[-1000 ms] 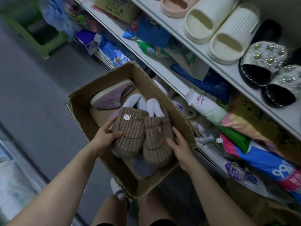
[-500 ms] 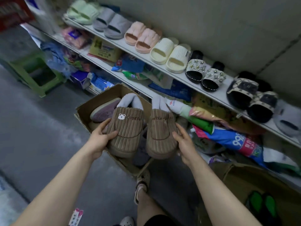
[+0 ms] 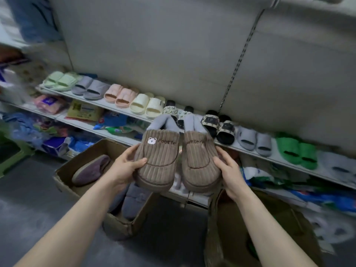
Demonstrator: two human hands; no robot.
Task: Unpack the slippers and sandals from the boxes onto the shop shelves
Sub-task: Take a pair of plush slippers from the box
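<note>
Left hand (image 3: 128, 166) and right hand (image 3: 229, 170) each grip one brown slipper (image 3: 157, 157) at frame centre. The pair is now raised clear of the cardboard box (image 3: 86, 157) at lower left, ready for the shelf (image 3: 250, 152).

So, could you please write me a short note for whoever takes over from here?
Hands: the left hand grips the bear-badge brown slipper; the right hand grips the matching brown slipper. Both slippers are held up side by side, above the open box and in front of the sandal shelf.
Done: a row of sandal pairs stands on that shelf.
Left: shelve this pair, then the purple slipper and the grey slipper lying in the box. The second box is at lower right, its contents unclear.
</note>
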